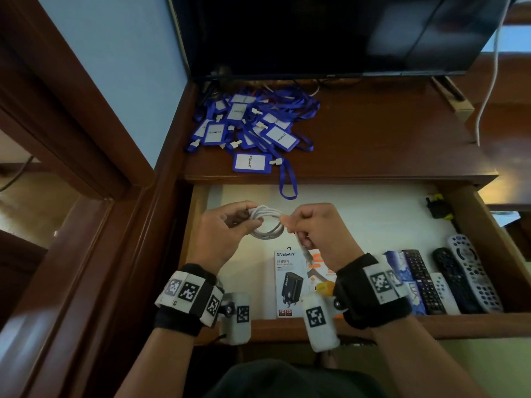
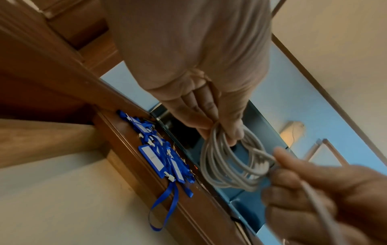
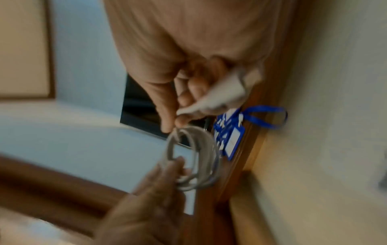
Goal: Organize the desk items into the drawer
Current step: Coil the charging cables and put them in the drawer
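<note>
Over the open drawer [image 1: 365, 219] both hands hold a coiled white cable [image 1: 267, 225]. My left hand [image 1: 244, 219] pinches the coil's left side between thumb and fingers; the left wrist view shows several loops of the cable [image 2: 226, 165] hanging from that hand [image 2: 228, 132]. My right hand [image 1: 290, 223] pinches the coil's right side, with the cable's loose end running down through its palm. In the blurred right wrist view this hand [image 3: 173, 123] grips the cable [image 3: 194, 157]. A pile of blue badge holders [image 1: 250, 127] with lanyards lies on the desk top.
In the drawer lie a charger box [image 1: 290, 282], an orange packet [image 1: 321, 268], blue soap boxes [image 1: 402, 277], several remotes [image 1: 459, 277] along the right and a black plug [image 1: 436, 209]. A dark screen [image 1: 316, 33] stands at the desk's back. One lanyard loop [image 1: 287, 185] hangs over the desk edge.
</note>
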`<state>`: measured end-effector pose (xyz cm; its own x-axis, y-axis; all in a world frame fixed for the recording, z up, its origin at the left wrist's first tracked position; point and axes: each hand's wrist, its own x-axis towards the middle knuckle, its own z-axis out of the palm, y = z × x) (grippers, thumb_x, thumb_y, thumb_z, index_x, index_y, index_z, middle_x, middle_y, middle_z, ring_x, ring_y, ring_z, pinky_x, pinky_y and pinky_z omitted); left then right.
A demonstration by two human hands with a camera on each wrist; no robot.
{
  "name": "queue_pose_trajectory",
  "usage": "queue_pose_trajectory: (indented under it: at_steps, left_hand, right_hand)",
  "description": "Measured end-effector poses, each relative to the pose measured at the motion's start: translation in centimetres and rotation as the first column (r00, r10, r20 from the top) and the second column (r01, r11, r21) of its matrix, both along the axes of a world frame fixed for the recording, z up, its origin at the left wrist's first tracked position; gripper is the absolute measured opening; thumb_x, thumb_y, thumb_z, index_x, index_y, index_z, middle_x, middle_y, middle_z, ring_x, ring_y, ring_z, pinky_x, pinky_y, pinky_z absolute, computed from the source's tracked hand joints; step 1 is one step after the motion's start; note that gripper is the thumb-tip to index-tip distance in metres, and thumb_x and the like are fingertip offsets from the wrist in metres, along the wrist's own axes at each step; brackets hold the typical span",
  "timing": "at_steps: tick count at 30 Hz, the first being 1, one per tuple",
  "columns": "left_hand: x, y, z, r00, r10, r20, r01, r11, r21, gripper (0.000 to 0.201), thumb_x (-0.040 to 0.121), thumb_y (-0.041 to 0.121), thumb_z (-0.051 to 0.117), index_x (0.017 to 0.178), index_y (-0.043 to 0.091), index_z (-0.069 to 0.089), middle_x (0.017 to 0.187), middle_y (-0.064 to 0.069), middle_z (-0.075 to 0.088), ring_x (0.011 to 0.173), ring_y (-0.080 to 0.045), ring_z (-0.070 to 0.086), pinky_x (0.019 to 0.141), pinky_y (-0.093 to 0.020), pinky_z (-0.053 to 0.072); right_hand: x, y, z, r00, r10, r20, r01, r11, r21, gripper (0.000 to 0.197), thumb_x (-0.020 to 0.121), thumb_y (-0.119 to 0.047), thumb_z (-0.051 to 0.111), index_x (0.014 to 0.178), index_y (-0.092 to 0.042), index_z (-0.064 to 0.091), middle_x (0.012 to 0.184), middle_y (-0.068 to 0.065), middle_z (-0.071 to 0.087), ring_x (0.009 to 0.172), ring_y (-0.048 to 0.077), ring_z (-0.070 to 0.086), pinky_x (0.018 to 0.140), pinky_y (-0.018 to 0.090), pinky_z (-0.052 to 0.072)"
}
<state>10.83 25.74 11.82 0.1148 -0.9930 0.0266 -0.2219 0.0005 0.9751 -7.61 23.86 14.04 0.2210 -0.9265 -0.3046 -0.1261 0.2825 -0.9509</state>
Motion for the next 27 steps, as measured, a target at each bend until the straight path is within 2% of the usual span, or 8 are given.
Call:
queue_pose_trajectory:
  at_steps: [5,8,10,12,17,20,23,27]
  left_hand:
    - [-0.4,-0.7,0.9,0.986,0.113,-0.125,-0.107,0.993,0.051,0.032,0.073,-0.005,0.074,0.091,0.021,0.071,0.088,-0.008,0.074,0.084,-0.025,0.071,0.081,-0.033,0.057]
    - [-1.2,-0.9,1.1,0.968,0.168,-0.184,-0.157,0.985,0.074,0.03,0.073,-0.004,0.075,0.088,0.022,0.071,0.084,-0.006,0.074,0.076,-0.018,0.07,0.073,-0.025,0.055]
    - [-1.9,-1.0,1.0,0.938,0.21,-0.276,-0.184,0.976,0.118,0.026,0.074,-0.003,0.074,0.093,0.015,0.072,0.081,-0.004,0.074,0.071,-0.011,0.066,0.069,-0.022,0.051]
    - [-2.8,-0.8,0.9,0.898,0.239,-0.369,-0.186,0.967,0.173,0.024,0.077,-0.003,0.071,0.098,0.009,0.072,0.079,-0.003,0.072,0.072,-0.011,0.062,0.072,-0.024,0.049]
    - [-3.7,-0.3,0.7,0.826,0.22,-0.519,-0.123,0.969,0.215,0.021,0.082,-0.001,0.063,0.101,0.003,0.07,0.068,-0.003,0.066,0.067,-0.01,0.06,0.071,-0.024,0.051]
    - [-3.6,-0.2,0.4,0.776,0.221,-0.591,-0.092,0.966,0.24,0.039,0.071,0.01,0.067,0.108,-0.003,0.066,0.071,-0.005,0.067,0.067,-0.01,0.063,0.068,-0.021,0.052]
    - [-3.7,-0.1,0.0,0.765,0.223,-0.604,-0.077,0.963,0.258,0.04,0.07,0.009,0.067,0.108,-0.002,0.067,0.077,-0.005,0.07,0.071,-0.01,0.065,0.067,-0.02,0.053]
    - [-4.1,0.0,0.0,0.8,0.246,-0.547,-0.114,0.958,0.263,0.023,0.08,-0.001,0.064,0.101,0.007,0.07,0.086,-0.008,0.072,0.076,-0.011,0.067,0.067,-0.02,0.053]
  right_hand:
    - [0.8,0.4,-2.0,0.991,-0.104,-0.084,0.085,0.975,-0.205,0.02,0.085,-0.013,0.069,0.073,0.003,0.065,0.056,0.011,0.06,0.04,0.01,0.046,0.042,0.016,0.039]
    - [1.4,0.3,-2.6,0.982,-0.134,-0.131,0.098,0.963,-0.251,0.018,0.09,-0.015,0.063,0.076,-0.003,0.065,0.062,0.012,0.067,0.045,0.014,0.057,0.046,0.022,0.045]
    - [1.6,0.0,-2.6,0.984,-0.151,-0.099,0.126,0.967,-0.22,0.018,0.092,-0.016,0.06,0.081,-0.003,0.063,0.064,0.013,0.069,0.05,0.02,0.062,0.05,0.031,0.052]
    - [1.6,-0.2,-2.6,0.984,-0.167,-0.056,0.155,0.97,-0.185,0.019,0.093,-0.016,0.059,0.085,0.001,0.062,0.067,0.013,0.07,0.054,0.026,0.065,0.054,0.035,0.055]
    - [1.1,-0.2,-2.4,0.988,-0.156,-0.016,0.152,0.979,-0.135,0.025,0.087,-0.017,0.067,0.086,0.005,0.057,0.069,0.013,0.071,0.058,0.027,0.068,0.058,0.036,0.059]
    - [0.9,-0.4,-2.5,0.989,-0.148,0.011,0.149,0.987,-0.061,0.025,0.085,-0.015,0.07,0.089,0.006,0.056,0.071,0.017,0.07,0.057,0.026,0.067,0.057,0.033,0.057]
    - [0.8,-0.7,-2.4,0.99,-0.13,0.061,0.127,0.991,0.051,0.019,0.086,-0.01,0.066,0.101,0.002,0.061,0.078,0.022,0.068,0.059,0.024,0.064,0.058,0.029,0.056]
    - [0.8,-1.0,-2.7,0.987,-0.128,0.099,0.119,0.989,0.084,0.015,0.087,-0.005,0.063,0.092,0.008,0.068,0.075,0.023,0.065,0.059,0.021,0.061,0.059,0.026,0.055]
